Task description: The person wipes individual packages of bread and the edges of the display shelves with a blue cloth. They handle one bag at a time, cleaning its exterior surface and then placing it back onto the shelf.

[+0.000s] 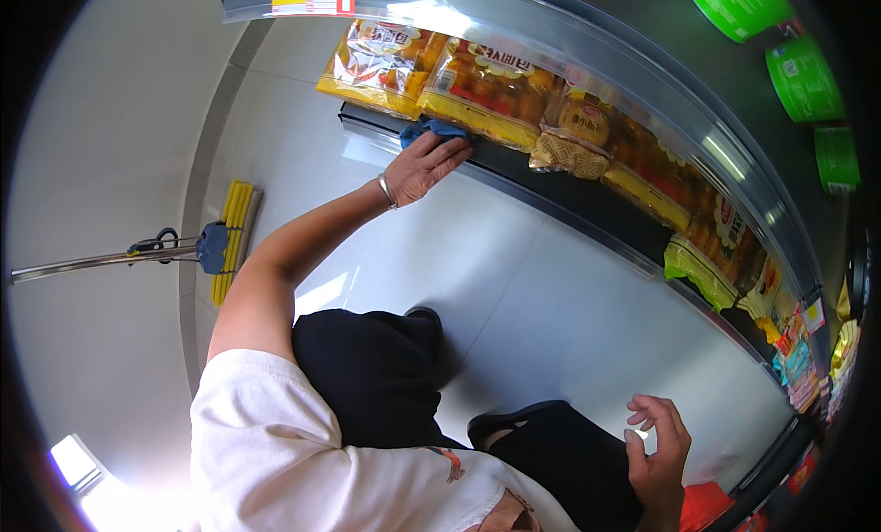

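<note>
My left hand (424, 171), with a silver bracelet at the wrist, presses a blue cloth (429, 128) onto the dark front strip of the low shelf (500, 161). Its fingers lie over the cloth, just in front of the yellow bread packages. One bread package (381, 69) stands to the left of the cloth, and another bread package (486, 87) stands right behind it. My right hand (659, 449) hangs in the air at the lower right, away from the shelf. Its fingers are loosely bent and apart, with nothing in them.
A clear-edged upper shelf (587, 37) overhangs the packages, with green tubs (803, 78) on it. More snack bags (702, 271) line the low shelf to the right. A sponge mop (229, 243) leans at the left wall. Glossy tiles (541, 284) cover the floor.
</note>
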`<state>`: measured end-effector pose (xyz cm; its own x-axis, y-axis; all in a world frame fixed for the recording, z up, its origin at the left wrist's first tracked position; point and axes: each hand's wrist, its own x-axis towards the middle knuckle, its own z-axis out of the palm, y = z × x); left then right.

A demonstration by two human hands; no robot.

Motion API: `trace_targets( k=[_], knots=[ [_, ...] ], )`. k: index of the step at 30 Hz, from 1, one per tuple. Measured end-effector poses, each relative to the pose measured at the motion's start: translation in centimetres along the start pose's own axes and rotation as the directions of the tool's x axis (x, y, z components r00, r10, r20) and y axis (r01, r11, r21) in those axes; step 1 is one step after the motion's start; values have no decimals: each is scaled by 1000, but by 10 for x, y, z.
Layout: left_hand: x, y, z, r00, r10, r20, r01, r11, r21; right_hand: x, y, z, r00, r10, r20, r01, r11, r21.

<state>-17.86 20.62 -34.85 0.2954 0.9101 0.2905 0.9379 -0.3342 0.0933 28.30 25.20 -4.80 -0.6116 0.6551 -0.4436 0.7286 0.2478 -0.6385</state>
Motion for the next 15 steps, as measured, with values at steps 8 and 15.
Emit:
trace_targets(
  k=[8, 15],
  knots=[
    [-44, -45, -35, 999, -19, 27, 12, 972, 233, 12, 12, 2, 985, -55, 163, 58, 998, -15],
    [-47, -31, -65, 969, -234, -85, 240, 968, 75, 16, 13, 1, 980, -74, 184, 75, 997, 0]
  ],
)
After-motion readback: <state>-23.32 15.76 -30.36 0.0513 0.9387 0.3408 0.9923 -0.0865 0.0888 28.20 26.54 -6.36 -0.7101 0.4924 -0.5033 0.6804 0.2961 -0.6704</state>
